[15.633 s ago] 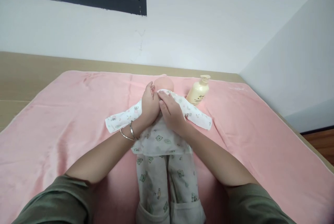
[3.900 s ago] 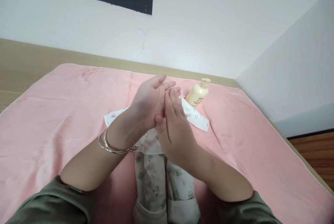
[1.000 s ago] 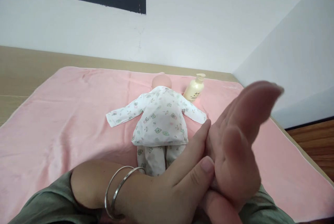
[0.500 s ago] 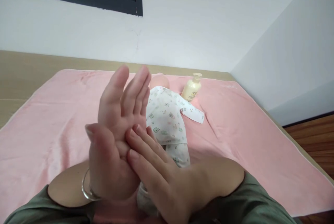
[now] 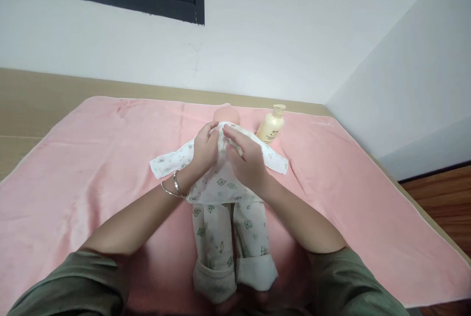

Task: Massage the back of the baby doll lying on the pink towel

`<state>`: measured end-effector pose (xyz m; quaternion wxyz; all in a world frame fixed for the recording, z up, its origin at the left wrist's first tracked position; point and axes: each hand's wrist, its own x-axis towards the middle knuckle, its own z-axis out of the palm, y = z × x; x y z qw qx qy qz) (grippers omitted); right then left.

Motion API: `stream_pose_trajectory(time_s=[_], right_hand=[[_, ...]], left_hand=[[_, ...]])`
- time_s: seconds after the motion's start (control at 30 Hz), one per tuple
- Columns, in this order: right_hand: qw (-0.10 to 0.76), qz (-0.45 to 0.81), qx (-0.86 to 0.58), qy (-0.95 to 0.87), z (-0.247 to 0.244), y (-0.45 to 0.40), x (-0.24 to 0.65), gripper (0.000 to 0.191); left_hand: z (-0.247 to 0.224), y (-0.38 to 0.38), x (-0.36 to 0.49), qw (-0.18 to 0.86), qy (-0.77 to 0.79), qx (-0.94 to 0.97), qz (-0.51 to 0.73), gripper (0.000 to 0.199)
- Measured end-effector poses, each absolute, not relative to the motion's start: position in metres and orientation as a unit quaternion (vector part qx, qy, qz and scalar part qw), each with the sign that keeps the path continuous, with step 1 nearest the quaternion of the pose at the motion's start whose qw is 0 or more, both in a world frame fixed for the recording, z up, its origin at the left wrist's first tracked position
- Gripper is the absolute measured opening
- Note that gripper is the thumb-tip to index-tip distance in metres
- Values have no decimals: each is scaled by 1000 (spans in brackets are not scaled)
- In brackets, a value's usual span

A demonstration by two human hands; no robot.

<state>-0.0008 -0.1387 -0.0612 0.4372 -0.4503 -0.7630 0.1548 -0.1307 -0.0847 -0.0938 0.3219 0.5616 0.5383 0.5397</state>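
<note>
Pink blanket [image 5: 125, 159], bottle [image 5: 270, 124] with illegible lettering [image 5: 272, 134], doll [image 5: 222, 183] beneath left hand [image 5: 206, 148] and right hand [image 5: 249, 161], each grip unclenched

I get one head-worn view, facing forward and down along the forearms [image 5: 140, 218]. It sits near enough that the sleeves [image 5: 69, 281] fill the lower corners, while the left hand [image 5: 206, 148] and right hand [image 5: 248, 161] fall mid-frame. I see the pink blanket [image 5: 338, 193] across the lower half, wall [image 5: 275, 36] above, window frame [image 5: 184, 4] cropped at upper left.
</note>
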Motion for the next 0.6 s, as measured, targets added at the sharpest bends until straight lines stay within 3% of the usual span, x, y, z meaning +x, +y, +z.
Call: stream_pose_trajectory(time_s=[0.2,0.47,0.6], right_hand=[[256,50,-479,-838,-108,-99,-11,56],[204,83,-471,-854,-104,-79,9,55],[181,88,-556,-806,-100,-76,20,63]], left_hand=[[-124,-70,-130,203,548,659,474,31],[-134,-69,-129,168,541,670,480,36],[-138,-69,-129,157,540,665,491,40]])
